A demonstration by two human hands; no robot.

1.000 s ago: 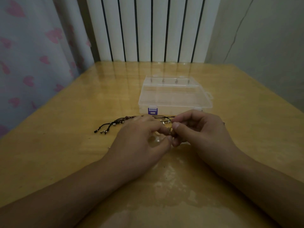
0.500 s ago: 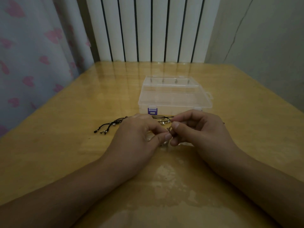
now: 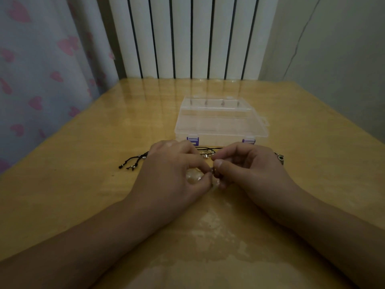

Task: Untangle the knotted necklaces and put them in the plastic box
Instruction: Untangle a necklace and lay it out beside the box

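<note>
Your left hand point(image 3: 173, 174) and right hand point(image 3: 245, 170) both pinch the knotted necklaces point(image 3: 208, 153) at frame centre, just below the closed plastic box point(image 3: 218, 122); tease loops apart gently, never pulling the black cords tight

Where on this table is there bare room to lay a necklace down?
Bare table lies left of the black cords, and right of the plastic box. It is crowded between the box and both hands, left hand, right hand.
</note>
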